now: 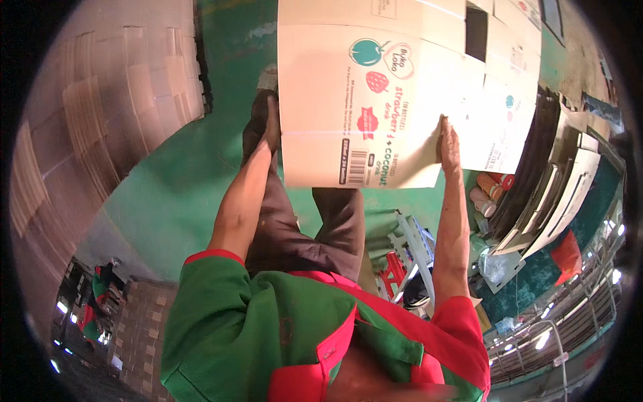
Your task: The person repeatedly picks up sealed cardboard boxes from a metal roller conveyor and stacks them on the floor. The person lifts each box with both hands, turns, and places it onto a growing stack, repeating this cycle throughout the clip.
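Hands on either side of a flattened printed carton (375, 94). My right hand (449, 144) lies flat against its right part, fingers straight and pressed onto the face near the lower edge. My left hand (270, 127) sits at the carton's left edge; I cannot tell from this view whether the fingers wrap behind the board or only press the edge, since the panel hides them. Carton held out in front of me between both hands, above the green floor (181, 194), its top cut off by the frame. More flat cartons (516, 100) lie just beyond it to the right. Tall stacks of brown cardboard (100, 120) stand well to the left. Objects near the machine (556, 194) at right are too distorted to identify.
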Motion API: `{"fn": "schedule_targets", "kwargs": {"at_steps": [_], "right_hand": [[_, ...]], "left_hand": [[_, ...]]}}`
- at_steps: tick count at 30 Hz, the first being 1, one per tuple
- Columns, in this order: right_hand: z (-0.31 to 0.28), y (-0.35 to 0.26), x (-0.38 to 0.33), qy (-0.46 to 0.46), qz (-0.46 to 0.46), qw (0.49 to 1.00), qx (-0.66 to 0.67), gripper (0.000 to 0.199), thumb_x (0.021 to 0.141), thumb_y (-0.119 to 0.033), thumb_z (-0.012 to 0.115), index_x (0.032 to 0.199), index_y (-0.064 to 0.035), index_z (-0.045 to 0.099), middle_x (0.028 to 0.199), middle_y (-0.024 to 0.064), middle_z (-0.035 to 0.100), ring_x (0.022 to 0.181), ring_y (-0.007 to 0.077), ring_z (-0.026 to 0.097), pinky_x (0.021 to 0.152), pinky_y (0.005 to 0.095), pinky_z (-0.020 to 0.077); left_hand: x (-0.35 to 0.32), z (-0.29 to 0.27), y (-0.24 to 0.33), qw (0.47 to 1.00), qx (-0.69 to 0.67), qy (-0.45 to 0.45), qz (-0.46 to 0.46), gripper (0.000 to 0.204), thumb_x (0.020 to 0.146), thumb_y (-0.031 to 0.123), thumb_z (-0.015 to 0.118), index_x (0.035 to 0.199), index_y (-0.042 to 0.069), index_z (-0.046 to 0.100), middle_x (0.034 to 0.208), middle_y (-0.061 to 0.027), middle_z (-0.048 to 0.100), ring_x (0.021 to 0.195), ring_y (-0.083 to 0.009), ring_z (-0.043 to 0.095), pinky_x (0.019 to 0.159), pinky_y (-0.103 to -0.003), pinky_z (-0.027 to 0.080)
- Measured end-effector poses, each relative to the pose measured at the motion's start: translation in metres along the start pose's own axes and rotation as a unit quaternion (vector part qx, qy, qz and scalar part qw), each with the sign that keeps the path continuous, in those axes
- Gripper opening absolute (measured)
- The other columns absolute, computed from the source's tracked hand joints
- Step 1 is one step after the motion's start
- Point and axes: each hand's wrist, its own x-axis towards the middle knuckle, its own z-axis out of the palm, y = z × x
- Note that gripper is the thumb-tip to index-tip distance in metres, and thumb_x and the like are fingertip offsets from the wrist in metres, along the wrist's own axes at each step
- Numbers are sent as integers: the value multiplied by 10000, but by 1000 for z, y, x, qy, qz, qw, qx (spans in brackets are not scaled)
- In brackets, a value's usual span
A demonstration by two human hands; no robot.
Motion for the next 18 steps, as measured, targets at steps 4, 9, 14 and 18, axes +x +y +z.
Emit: {"fn": "schedule_targets", "kwargs": {"at_steps": [4,9,14,18], "right_hand": [[-4,57,-39,29,-75,996,-34,765,986,-597,450,1338,79,516,1239,164,589,1132,236,528,1005,364,406],[-6,80,-51,34,51,998,-4,768,979,-632,403,1368,15,542,1261,160,608,1198,274,533,1052,387,383],[13,107,-102,213,-46,922,320,1006,897,-745,447,1557,-37,173,1530,151,332,1381,314,347,1122,471,313],[105,148,-168,136,243,781,559,1228,738,-946,314,1577,-101,12,1621,177,108,1470,399,166,1203,521,114]], "left_hand": [[-71,22,-9,988,43,144,18,1022,880,840,170,1532,68,320,1546,-123,381,1420,-278,356,1171,-423,280],[-95,60,-1,998,10,49,30,992,882,827,282,1508,62,365,1520,-133,419,1379,-273,409,1143,-424,321],[-106,53,3,999,5,48,21,1050,875,832,300,1483,-22,364,1526,-188,385,1395,-283,382,1157,-407,300],[-151,45,-12,989,76,123,16,1051,881,831,253,1559,33,172,1622,-163,173,1481,-295,217,1219,-414,116]]}}
